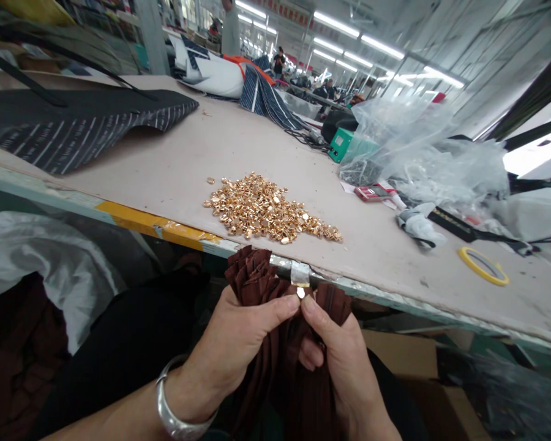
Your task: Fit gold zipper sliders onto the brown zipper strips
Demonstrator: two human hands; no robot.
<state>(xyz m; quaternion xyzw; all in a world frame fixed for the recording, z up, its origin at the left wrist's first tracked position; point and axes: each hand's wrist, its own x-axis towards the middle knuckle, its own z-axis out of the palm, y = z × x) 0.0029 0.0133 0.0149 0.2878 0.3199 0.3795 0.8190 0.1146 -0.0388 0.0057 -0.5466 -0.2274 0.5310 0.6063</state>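
My left hand (239, 340) is closed around a thick bundle of brown zipper tapes (252, 275), its thumb pointing right. Opposite it, my right hand (342, 349) is closed too, gripping more brown tape (331, 301). Both thumb tips meet beside a small gold zipper slider (301, 293), which sits just below a metal holder (300, 274) fixed to the table edge. The tapes hang down between my hands. Beyond them, a heap of gold zipper sliders (261, 208) lies on the table (165, 159).
Dark striped fabric (87, 125) covers the table's left end. To the right are a green box (341, 145), clear plastic bags (422, 147), a red packet (371, 193) and a yellow tape roll (483, 266). Below stands a cardboard box (401, 355). People are far back.
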